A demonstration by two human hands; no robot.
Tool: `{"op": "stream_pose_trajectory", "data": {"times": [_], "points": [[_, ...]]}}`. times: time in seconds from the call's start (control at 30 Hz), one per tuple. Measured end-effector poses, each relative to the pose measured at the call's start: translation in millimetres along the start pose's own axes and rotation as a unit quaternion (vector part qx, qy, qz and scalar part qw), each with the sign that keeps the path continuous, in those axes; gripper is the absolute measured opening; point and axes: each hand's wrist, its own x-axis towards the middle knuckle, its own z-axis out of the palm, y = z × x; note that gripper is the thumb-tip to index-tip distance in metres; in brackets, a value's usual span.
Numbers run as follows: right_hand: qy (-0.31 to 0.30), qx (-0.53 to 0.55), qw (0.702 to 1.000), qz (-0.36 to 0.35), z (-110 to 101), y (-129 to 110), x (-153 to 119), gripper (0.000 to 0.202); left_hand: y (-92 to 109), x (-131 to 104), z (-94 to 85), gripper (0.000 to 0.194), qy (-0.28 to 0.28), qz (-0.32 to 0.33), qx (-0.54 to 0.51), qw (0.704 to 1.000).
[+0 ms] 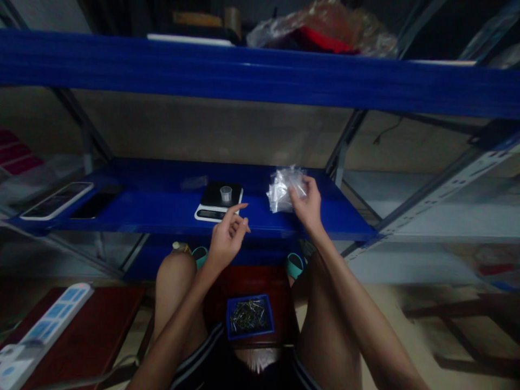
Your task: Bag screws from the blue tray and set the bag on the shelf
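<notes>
My right hand (307,205) grips a bunch of clear plastic bags (282,189) at the right part of the blue shelf (255,225), thumb on top and fingers behind. My left hand (229,236) hovers just in front of a small digital scale (209,213), its fingers partly bent and apart with nothing between them. On the scale's black plate stands a small clear cup (226,194). Between my knees, a blue tray (231,336) full of thin metal pieces, like screws or nails, rests on a dark red stool (280,303).
Two phone-like devices, one white-framed (59,200) and one dark (95,206), lie at the shelf's left end. A flat clear bag (195,182) is behind the scale. The upper blue beam (260,78) crosses above my hands. A power strip (52,319) lies at lower left.
</notes>
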Motion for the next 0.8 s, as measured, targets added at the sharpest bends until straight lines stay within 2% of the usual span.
{"op": "stream_pose_trajectory", "data": {"times": [0.1,0.17,0.23,0.37,0.6,0.8], "points": [[-0.127,-0.123,0.984,0.025,20,46,18,0.052,-28,-14,-22.6,0.032,0.017,-0.031,0.085,0.996],[-0.149,-0.173,0.973,0.026,26,65,18,0.054,-43,-30,-33.2,0.029,0.025,-0.047,0.156,0.986],[-0.125,-0.189,0.974,0.028,26,75,14,0.061,-50,-43,-39.1,0.027,0.021,-0.043,0.207,0.977],[-0.071,-0.150,0.985,0.056,19,79,11,0.074,-44,-53,-40.6,0.025,0.028,-0.024,0.222,0.974],[0.008,-0.086,0.995,0.058,2,69,8,0.059,-42,-50,-37.6,0.025,0.059,-0.018,0.223,0.973],[0.065,-0.051,0.996,0.039,-14,51,-19,0.049,-53,-65,-35.0,0.029,0.051,-0.024,0.257,0.965]]}}
